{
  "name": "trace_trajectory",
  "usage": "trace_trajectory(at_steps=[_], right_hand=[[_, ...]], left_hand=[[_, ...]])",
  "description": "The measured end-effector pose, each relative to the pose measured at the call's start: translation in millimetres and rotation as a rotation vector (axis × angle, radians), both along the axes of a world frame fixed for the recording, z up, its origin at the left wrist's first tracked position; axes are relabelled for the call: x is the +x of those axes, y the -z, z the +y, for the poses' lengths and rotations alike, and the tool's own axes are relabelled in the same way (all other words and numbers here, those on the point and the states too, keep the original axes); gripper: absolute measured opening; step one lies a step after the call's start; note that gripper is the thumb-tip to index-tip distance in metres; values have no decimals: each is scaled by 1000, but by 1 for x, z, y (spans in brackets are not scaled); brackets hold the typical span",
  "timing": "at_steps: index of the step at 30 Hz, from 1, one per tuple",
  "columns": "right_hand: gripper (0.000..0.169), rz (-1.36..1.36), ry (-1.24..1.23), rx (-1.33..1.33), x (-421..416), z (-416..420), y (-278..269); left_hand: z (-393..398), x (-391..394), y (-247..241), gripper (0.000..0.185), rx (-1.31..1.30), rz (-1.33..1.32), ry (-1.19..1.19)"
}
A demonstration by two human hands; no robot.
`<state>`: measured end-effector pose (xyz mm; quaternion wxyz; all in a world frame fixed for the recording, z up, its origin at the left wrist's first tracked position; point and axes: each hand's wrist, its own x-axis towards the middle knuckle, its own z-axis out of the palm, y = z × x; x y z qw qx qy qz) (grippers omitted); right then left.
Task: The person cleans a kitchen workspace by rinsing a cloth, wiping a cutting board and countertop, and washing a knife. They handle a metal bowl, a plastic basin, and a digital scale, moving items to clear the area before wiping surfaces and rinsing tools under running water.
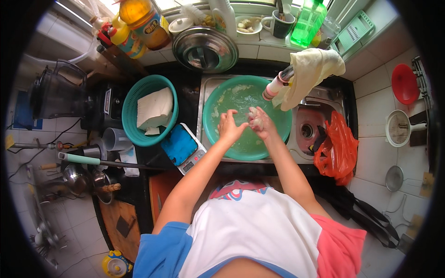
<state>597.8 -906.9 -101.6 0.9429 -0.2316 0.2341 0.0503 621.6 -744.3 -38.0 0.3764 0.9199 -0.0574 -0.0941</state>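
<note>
A green plastic basin (243, 147) of cloudy water sits in the steel sink, with pale scraps floating near its far left side. Above the water, my right hand (264, 125) holds a small clump of pale, wet food (256, 120), perhaps raw meat; its exact kind is unclear. Just to the left, my left hand (229, 127) is empty, its fingers spread and its thumb pointing towards the clump. A faucet (273, 88) with a pink and white nozzle reaches over the basin's far right rim, and a cream cloth (314, 69) is draped over it.
A green colander (128, 114) with white blocks (154, 107), likely tofu, stands left of a digital kitchen scale (184, 146). Right of the basin, a red plastic bag (337, 149) lies over the small sink (300, 118). A steel lid (205, 48) leans at the back.
</note>
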Motion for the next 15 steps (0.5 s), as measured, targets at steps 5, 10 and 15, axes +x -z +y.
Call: trace_trajectory(at_steps=[5,10,15], right_hand=[[30,301,-74,-560,9,-12,-38],[37,156,-78,-721,-21,-63,-27],[36,289,-146,-1538,-66,-80,-104]], left_hand=[[54,8,24,49,-12,78,-36],[73,36,17,47,247,44,-13],[84,66,31,43,317,78,-51]])
